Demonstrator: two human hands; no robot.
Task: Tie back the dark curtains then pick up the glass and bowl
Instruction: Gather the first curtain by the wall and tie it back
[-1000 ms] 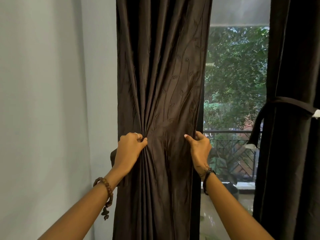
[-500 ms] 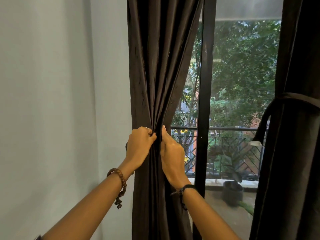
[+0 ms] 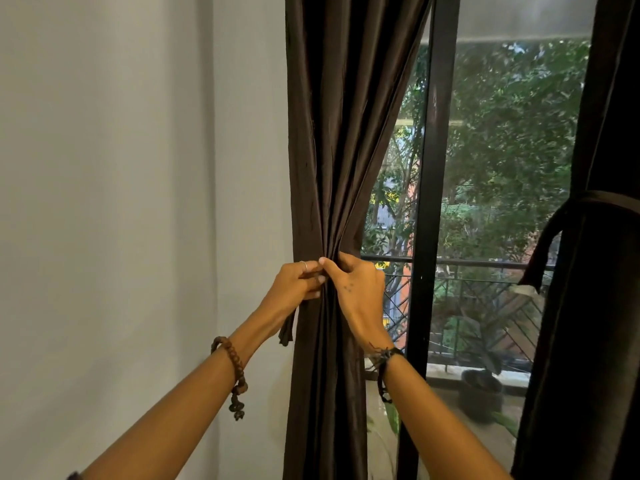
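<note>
The left dark brown curtain [image 3: 332, 140] hangs beside the white wall, gathered into a narrow bunch at waist height. My left hand [image 3: 294, 285] grips the bunch from the left, and my right hand [image 3: 356, 292] grips it from the right, fingers curled round the folds. A loose end of dark tie-back strip [image 3: 286, 332] hangs below my left hand. At the right edge, the right dark curtain [image 3: 602, 306] is held by a tie-back band [image 3: 595, 199]. No glass or bowl is in view.
A black window frame post [image 3: 429, 202] stands just right of the gathered curtain. Through the glass I see a balcony railing [image 3: 485, 268], a dark plant pot [image 3: 481, 393] and trees. A plain white wall [image 3: 121, 202] fills the left.
My right hand swept the curtain's right edge leftward to meet my left hand, bunching the fabric tight. The window pane and frame post became uncovered.
</note>
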